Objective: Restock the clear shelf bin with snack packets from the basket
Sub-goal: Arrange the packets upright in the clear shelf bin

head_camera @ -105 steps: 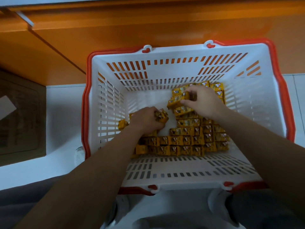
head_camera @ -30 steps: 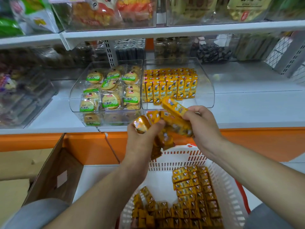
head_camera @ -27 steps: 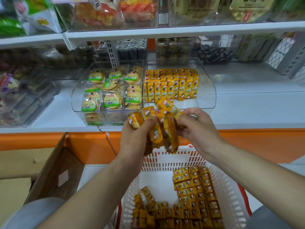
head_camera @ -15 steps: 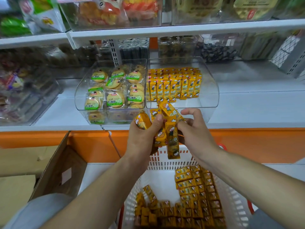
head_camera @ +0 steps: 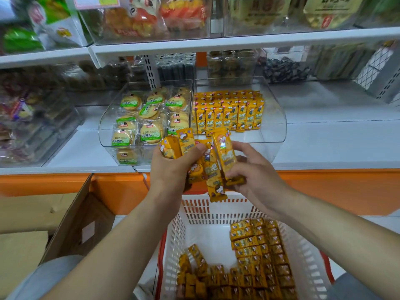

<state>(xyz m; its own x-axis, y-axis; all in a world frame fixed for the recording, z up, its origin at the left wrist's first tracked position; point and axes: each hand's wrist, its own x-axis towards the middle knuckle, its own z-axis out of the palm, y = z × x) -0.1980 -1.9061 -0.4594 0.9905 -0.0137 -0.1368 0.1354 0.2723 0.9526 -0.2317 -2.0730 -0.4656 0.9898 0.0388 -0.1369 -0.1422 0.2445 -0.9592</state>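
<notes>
The basket point(head_camera: 194, 213) sits nearest you, with yellow snack packets point(head_camera: 257, 252) lining its floor. Above the basket's far rim, your left hand point(head_camera: 171, 167) clenches a held bunch point(head_camera: 194, 161) of them, and your right hand point(head_camera: 255, 174) grasps 1 tilted packet point(head_camera: 224, 154) beside it. Beyond the basket, the clear shelf bin point(head_camera: 275, 126) holds standing rows.

A bunch of yellow snack packets point(head_camera: 213, 169) is gripped by the left hand point(head_camera: 171, 167) and pinched by the right hand point(head_camera: 253, 176) above a white basket point(head_camera: 216, 211), before a partly filled clear shelf bin point(head_camera: 275, 133).
</notes>
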